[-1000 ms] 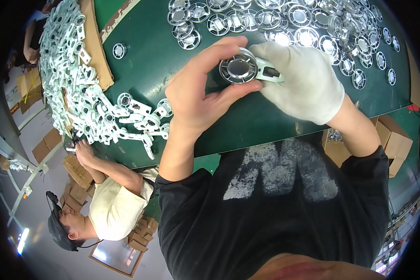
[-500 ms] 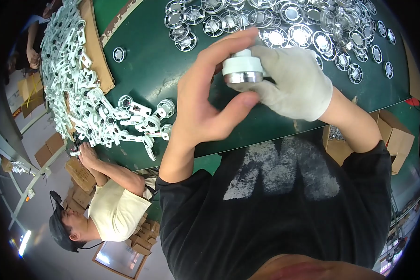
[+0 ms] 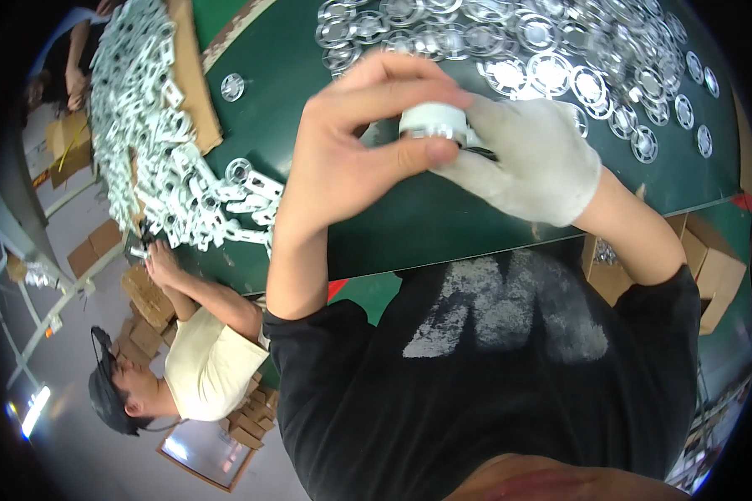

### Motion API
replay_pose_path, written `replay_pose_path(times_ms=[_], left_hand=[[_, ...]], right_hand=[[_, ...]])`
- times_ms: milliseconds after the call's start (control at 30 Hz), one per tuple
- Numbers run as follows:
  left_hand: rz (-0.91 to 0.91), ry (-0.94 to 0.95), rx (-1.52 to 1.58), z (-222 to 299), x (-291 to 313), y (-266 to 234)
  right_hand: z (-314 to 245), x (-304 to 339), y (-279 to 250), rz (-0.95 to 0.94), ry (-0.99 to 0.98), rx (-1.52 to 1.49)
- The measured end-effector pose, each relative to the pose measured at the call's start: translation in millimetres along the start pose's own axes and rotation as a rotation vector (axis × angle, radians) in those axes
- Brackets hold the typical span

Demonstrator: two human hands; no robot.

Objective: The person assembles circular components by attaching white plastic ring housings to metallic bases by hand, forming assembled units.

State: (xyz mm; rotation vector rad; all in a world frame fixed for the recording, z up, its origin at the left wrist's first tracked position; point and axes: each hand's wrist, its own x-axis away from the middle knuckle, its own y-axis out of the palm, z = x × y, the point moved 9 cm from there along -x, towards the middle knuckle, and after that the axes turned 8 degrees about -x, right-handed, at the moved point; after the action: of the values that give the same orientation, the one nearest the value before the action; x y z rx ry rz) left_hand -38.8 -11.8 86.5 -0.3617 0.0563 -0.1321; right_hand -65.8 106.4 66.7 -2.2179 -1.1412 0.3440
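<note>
Up over the table, both hands hold one small round part [image 3: 434, 119], pale mint-white with a silvery metal rim. My bare left hand [image 3: 363, 138] grips it from the left, the thumb across its near side and the fingers over the top. On its other side, my right hand [image 3: 530, 154], in a white glove, closes round it; a short dark bit shows between its thumb and fingers. Beyond my hands lies a heap of silver spoked metal discs [image 3: 551, 71]. To the left spreads a big pile of pale mint-white plastic parts [image 3: 175, 200] with round ends.
The green table [image 3: 368, 242] has its near edge just in front of my body. A cardboard sheet [image 3: 196, 92] borders the white pile, and one loose disc [image 3: 232, 87] sits beside it. Open cardboard boxes [image 3: 702, 259] stand at the right. A co-worker in a cap [image 3: 109, 392] works at the left.
My left thumb has moved across the near side of the round part, and the part has turned in my hands. The view has shifted slightly.
</note>
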Motion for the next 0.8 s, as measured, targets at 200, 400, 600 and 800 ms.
replay_pose_path(times_ms=[200, 400, 600, 800], left_hand=[[0.174, -0.311, 0.284, -105, 3, -179], [0.665, -0.219, -0.047, -4, 14, -174], [-0.084, -0.729, -1.136, -17, 85, -87], [-0.025, -0.6, -1.097, -35, 110, -57]], right_hand=[[-17, 6, -15, 0.194, -0.174, -0.105], [-17, 7, -12, 0.174, -0.194, -0.04], [-17, 6, -12, 0.156, -0.225, 0.011], [-16, 7, -5, 0.112, -0.273, 0.032]])
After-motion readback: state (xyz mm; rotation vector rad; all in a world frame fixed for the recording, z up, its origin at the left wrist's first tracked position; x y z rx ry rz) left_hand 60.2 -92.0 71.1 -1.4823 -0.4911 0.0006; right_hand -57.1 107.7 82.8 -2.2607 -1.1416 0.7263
